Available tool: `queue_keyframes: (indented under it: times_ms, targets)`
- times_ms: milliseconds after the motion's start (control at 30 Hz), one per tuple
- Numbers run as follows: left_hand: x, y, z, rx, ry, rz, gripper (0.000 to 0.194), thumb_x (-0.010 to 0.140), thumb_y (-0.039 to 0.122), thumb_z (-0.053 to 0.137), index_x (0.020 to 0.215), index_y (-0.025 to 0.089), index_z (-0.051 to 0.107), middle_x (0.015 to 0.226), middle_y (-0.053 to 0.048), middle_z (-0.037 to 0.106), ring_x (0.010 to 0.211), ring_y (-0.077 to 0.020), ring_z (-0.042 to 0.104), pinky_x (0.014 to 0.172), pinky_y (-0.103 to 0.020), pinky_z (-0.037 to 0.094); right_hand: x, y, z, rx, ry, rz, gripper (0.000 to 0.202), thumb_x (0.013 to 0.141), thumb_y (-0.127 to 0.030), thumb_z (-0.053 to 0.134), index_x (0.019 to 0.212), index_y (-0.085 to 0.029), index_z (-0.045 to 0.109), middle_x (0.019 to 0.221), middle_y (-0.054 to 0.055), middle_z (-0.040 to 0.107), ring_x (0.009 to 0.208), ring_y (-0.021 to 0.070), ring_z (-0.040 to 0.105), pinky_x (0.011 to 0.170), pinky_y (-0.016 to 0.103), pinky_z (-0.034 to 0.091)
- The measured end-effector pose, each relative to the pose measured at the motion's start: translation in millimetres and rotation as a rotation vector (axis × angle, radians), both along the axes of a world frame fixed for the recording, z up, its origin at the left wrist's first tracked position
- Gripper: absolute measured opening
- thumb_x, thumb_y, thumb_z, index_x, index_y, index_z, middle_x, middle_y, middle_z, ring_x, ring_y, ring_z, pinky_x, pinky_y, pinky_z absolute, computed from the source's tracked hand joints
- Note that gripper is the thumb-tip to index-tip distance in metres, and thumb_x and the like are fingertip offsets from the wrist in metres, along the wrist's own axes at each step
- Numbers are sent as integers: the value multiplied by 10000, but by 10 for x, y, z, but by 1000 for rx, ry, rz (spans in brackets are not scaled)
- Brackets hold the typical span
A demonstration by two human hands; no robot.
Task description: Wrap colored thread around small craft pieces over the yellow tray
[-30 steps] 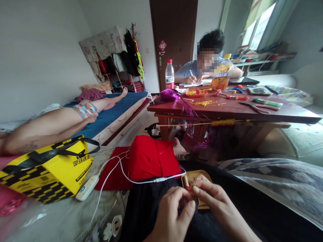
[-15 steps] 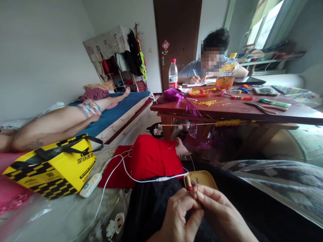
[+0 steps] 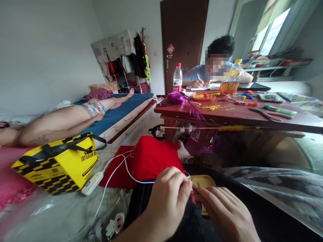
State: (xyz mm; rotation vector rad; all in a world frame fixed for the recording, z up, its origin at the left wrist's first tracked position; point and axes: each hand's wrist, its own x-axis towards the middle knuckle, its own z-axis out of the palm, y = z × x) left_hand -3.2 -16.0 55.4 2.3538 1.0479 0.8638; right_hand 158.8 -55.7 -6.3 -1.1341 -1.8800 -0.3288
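My left hand [image 3: 169, 198] is closed over my lap, its thumb and index finger pinched on something too small to make out. To the right, my right hand [image 3: 224, 208] is closed too, with its fingertips around a thin, metallic-looking piece [image 3: 198, 185] that they mostly hide. The fingertips of both hands nearly meet. A little red [image 3: 192, 197] shows between them, but what it belongs to is hidden. Just behind the hands lies a yellow tray [image 3: 209, 180], partly covered by them. Red cloth [image 3: 153, 154] is spread beyond my left hand.
A dark red table [image 3: 285, 121] bears purple strands [image 3: 176, 97], bottles, pliers [image 3: 264, 114] and a small orange tray [image 3: 204, 98]. A person [image 3: 220, 47] writes there. Another person [image 3: 58, 122] lies on the bed. White cable [image 3: 125, 164] and a yellow bag [image 3: 60, 164] are at left.
My hands have moved slightly apart, and the left has risen and turned its back upward. The stick-like piece with red that stood up between my fingers is now mostly hidden. The view has shifted slightly.
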Motion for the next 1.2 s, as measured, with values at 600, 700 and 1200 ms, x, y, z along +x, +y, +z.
queue_keyframes:
  times_ms: [600, 700, 1200]
  targets:
    - [195, -12, -442, -345, -98, -22, 243, 813, 187, 417, 571, 183, 395, 565, 21, 440, 571, -125, 437, 564, -229, 314, -22, -42, -37, -823, 310, 269, 234, 870, -213, 406, 688, -199, 551, 659, 11, 601, 617, 147, 585, 572, 228, 449]
    - [193, -39, -493, -492, -194, 13, 255, 835, 254, 417, 590, 185, 402, 560, 32, 411, 566, -118, 405, 553, -221, 309, -5, -86, -73, -824, 368, 248, 229, 879, -249, 409, 735, -202, 581, 700, 22, 617, 639, 152, 599, 596, 236, 467]
    - [148, -73, -439, -925, -372, -53, 304, 816, 413, 453, 625, 180, 411, 556, 56, 329, 545, -95, 288, 513, -228, 230, -76, -164, -128, -473, 463, 89, 117, 860, -238, 500, 810, -221, 604, 714, 23, 629, 626, 134, 610, 586, 206, 499]
